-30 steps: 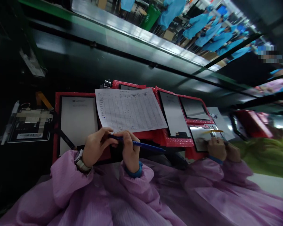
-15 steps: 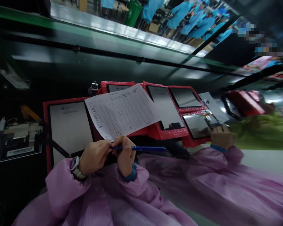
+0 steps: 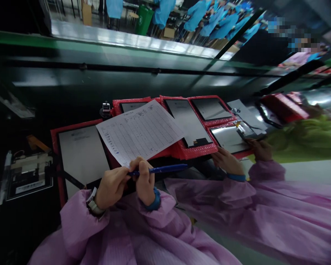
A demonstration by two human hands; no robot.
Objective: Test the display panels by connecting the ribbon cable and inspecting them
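My right hand [image 3: 143,180] is closed round a blue pen [image 3: 165,169] that lies level and points right. My left hand [image 3: 110,186] pinches the pen's left tip with its fingertips; a watch sits on that wrist. Both hands hover at the near edge of a printed table sheet [image 3: 139,130] that rests on red trays. A white panel [image 3: 81,154] lies in a red tray [image 3: 54,134] to the left of my hands.
A co-worker's hands [image 3: 227,162] in pink sleeves touch a display panel [image 3: 228,138] on the right. More dark panels [image 3: 189,123] lie in red trays. A circuit assembly [image 3: 26,176] sits far left. A dark conveyor rail [image 3: 154,71] runs behind.
My view has shifted slightly. The co-worker's hands have spread apart on the right panel. My own hands still grip the pen in about the same place.
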